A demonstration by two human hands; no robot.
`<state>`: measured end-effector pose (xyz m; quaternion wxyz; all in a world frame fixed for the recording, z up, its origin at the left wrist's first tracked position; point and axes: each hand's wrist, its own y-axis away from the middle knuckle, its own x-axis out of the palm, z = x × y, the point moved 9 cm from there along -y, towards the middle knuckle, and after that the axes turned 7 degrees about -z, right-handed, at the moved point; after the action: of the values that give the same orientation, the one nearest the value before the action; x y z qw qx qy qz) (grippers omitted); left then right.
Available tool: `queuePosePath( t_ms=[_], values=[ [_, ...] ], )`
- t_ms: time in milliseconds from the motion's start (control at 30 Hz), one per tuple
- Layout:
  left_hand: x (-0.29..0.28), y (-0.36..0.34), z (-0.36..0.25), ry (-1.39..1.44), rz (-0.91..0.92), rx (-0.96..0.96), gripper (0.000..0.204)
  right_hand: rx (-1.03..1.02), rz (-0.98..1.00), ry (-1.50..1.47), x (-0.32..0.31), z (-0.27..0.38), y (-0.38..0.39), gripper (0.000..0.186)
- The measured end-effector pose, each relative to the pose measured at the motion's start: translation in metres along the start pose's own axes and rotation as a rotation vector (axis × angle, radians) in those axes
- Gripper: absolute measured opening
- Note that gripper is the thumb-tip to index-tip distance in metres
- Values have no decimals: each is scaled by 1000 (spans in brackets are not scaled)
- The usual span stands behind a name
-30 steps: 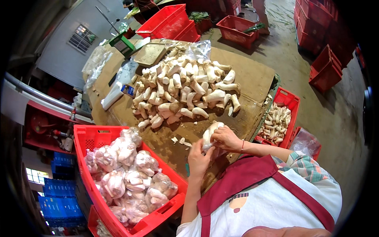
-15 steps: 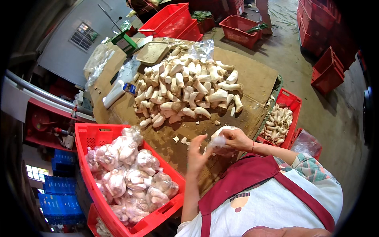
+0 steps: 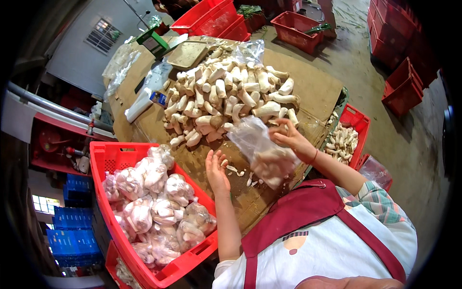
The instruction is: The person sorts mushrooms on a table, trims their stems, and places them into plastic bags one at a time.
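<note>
My left hand (image 3: 217, 171) is open above the table's near edge, palm turned up, fingers loosely curled and holding nothing. My right hand (image 3: 294, 142) is beside a clear plastic bag (image 3: 262, 149), its fingers apart at the bag's edge; whether they touch the film I cannot tell. Pale mushrooms fill the bag's lower end, close to my apron, while its loose upper part points toward the heap. That heap of thick-stemmed king oyster mushrooms (image 3: 226, 98) covers the middle of the cardboard-topped table (image 3: 313, 91). Small mushroom scraps (image 3: 236, 171) lie between my hands.
To my left, a red crate (image 3: 192, 262) holds several bagged mushroom bundles. Another red crate (image 3: 355, 118) at the right contains loose mushrooms. A white roll (image 3: 139, 106), a small blue box (image 3: 158, 98), a tray (image 3: 187, 54) and a green scale (image 3: 153, 42) sit at the table's far left.
The bag, earlier gathered up in my right hand, now spreads out loosely toward the heap. My right hand has moved up and its fingers have parted; my left hand has drawn away leftward.
</note>
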<state>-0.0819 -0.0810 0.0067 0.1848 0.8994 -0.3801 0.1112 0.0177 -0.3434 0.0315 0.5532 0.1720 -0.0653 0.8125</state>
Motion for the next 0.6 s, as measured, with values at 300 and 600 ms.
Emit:
queuePosePath(
  t_ms=[300, 600],
  values=[
    [-15, 94, 95, -536, 61, 7, 36, 163, -242, 604, -104, -90, 38, 45],
    [54, 102, 40, -1053, 190, 738, 32, 274, -178, 340, -70, -78, 51, 22]
  ],
)
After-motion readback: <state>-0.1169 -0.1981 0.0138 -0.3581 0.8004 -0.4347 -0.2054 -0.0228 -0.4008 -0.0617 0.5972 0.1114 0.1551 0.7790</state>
